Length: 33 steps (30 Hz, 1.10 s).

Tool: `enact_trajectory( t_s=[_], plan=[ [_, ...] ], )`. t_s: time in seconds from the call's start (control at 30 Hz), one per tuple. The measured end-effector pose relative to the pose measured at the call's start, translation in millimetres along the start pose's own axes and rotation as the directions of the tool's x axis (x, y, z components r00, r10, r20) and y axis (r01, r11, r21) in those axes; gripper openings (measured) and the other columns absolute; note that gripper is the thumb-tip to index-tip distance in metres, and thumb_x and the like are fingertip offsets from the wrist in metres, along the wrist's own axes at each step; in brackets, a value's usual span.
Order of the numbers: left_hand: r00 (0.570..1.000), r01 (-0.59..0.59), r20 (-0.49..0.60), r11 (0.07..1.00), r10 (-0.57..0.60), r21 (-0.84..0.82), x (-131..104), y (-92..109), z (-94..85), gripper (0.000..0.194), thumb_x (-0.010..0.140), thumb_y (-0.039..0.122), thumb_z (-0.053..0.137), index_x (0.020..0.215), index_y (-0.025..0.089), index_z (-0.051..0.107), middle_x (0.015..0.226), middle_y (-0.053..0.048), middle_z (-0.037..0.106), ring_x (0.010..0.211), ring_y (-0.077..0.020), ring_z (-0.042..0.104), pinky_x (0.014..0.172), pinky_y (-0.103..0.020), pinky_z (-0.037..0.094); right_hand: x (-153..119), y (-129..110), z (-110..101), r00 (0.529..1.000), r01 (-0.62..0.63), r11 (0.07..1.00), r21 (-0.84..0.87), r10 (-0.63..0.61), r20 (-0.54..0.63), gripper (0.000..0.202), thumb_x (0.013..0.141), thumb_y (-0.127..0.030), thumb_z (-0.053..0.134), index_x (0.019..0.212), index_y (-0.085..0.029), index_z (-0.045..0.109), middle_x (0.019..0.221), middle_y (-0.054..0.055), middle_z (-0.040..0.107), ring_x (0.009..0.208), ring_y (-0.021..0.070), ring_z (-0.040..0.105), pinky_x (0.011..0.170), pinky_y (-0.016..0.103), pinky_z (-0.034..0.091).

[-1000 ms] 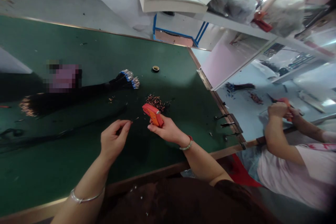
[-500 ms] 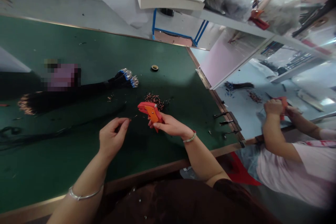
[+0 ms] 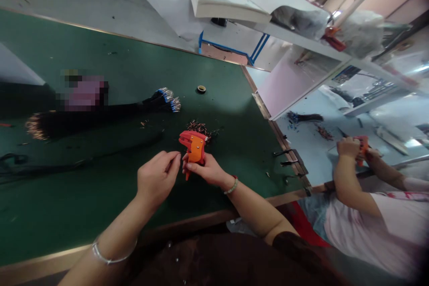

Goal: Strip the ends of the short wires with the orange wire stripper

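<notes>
My right hand [image 3: 209, 169] is wrapped around the orange handles of a red-and-orange wire stripper [image 3: 196, 146], whose red jaws point left and away from me. Close beside it on the left, my left hand [image 3: 159, 174] is closed in a pinch. A thin wire showed at those fingertips a moment ago; now its end is hidden. Just beyond the stripper lies a heap of short wire scraps [image 3: 201, 128]. To the left, a thick bundle of black wires [image 3: 90, 117] has copper ends on one side and blue-and-silver terminals [image 3: 170, 99] on the other.
Behind the scraps lies a small tape roll [image 3: 201, 89]. Loose black wires [image 3: 50, 167] stretch along the green table [image 3: 100, 214]. Black clamps [image 3: 290, 161] line the right edge. A co-worker [image 3: 358, 201] at the adjoining table holds a similar red tool [image 3: 362, 147].
My left hand has moved right, closer to the stripper. My right hand has drawn slightly back and turned the stripper more upright. The view has shifted a little.
</notes>
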<state>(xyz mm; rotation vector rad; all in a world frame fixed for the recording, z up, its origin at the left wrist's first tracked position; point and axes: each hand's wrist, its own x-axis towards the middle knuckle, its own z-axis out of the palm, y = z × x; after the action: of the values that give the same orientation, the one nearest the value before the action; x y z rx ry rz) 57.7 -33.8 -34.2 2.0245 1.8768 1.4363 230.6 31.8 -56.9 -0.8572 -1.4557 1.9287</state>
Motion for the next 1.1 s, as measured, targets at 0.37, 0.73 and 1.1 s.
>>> enact_trajectory(
  t_s=[0.37,0.73,1.1],
  plan=[
    [0.993,-0.118,-0.007,0.981,0.121,0.157,4,7,20.6,0.024,0.102,0.029,0.058,0.097,0.020,0.079,0.076,-0.003,0.075,0.063,-0.0151,0.064,0.059,-0.028,0.042,1,3,-8,0.980,0.053,0.992,-0.116,-0.074,-0.182,0.037,0.076,-0.041,0.081,0.101,-0.016,0.069,0.092,0.004,0.072,0.085,0.0172,0.066,0.085,0.031,0.058],
    [0.993,-0.113,-0.014,0.988,0.115,0.106,1,15,21.3,0.022,0.099,0.025,0.060,0.090,0.021,0.079,0.068,-0.002,0.069,0.060,-0.0154,0.062,0.057,-0.029,0.039,0,6,-2,0.979,0.071,0.972,-0.222,-0.110,-0.171,0.024,0.073,-0.035,0.071,0.089,-0.018,0.064,0.083,0.002,0.065,0.079,0.0176,0.061,0.082,0.032,0.054],
    [0.961,-0.250,-0.059,0.940,0.270,0.234,1,19,19.5,0.021,0.101,0.020,0.059,0.086,0.017,0.073,0.066,0.000,0.067,0.057,-0.0129,0.060,0.055,-0.027,0.042,1,5,-2,0.969,0.119,0.950,-0.290,-0.174,-0.173,0.016,0.071,-0.032,0.068,0.075,-0.018,0.062,0.070,0.000,0.067,0.066,0.0131,0.057,0.068,0.024,0.053]
  ],
)
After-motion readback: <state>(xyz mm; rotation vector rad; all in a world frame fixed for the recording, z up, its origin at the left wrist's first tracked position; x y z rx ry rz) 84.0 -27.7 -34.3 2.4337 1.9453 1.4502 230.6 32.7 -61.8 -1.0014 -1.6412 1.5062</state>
